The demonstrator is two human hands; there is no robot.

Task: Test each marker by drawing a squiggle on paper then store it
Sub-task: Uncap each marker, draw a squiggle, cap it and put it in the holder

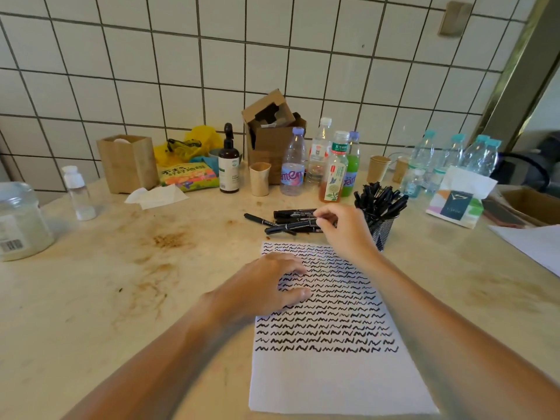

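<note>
Just behind the far edge of the paper (330,344), a small heap of black markers (291,221) lies on the tabletop (106,298), most of them pointing left and right, with one thinner marker (260,219) lying a little apart on the left side of the heap. The right hand (345,228) reaches over the top right corner of the paper to this heap, and its grip is closed with thumb and fingertips around the right end of one marker (288,226) that still rests among the others. The paper is white and lies upright in front of the person; its upper part is filled with many rows of black squiggles (327,313), and the lower part is blank. The left hand (266,286) lies flat on the left side of the paper, fingers slightly spread over the squiggles, holding nothing and only pressing on the sheet. Just to the right of the right hand stands a black mesh holder (380,228), full of upright black markers (380,198). Farther back, along the tiled wall (212,71), there are several plastic bottles (333,165), two paper cups (260,178), an open cardboard box (272,137), a dark spray bottle (228,165), a brown paper bag (127,162) and a colourful snack packet (188,177). A tissue pack (457,198) stands to the right of the holder.
</note>
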